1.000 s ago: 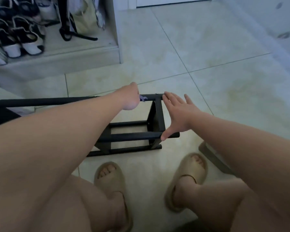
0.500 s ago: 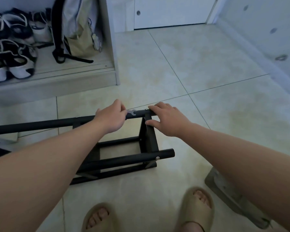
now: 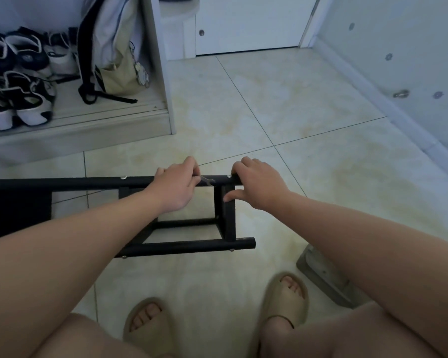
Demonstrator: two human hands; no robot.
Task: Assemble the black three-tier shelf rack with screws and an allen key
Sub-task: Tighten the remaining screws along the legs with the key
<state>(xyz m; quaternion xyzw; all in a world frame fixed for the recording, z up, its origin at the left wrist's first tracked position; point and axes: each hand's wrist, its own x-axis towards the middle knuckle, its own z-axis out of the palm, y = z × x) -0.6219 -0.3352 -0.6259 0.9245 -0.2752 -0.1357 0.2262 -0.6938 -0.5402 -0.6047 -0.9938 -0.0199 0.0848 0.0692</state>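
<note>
Two hands on rack [image 3: 186, 246] top rail [image 3: 88, 182]: right hand [image 3: 259, 184], spread flat one second ago, now curls over rail end; left hand [image 3: 176, 188] pinches small tool [image 3: 209, 180] near screw [image 3: 228, 176]. Rack sideways on floor [image 3: 269, 112]; tightening likely next.

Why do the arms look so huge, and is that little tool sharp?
Head view: the wide-angle lens stretches things near the edges, hence the arms; same view, light is dim, bluish, without glare; there too, the small metal tool pinched by the left hand looks soft, the black rack sharper.
</note>
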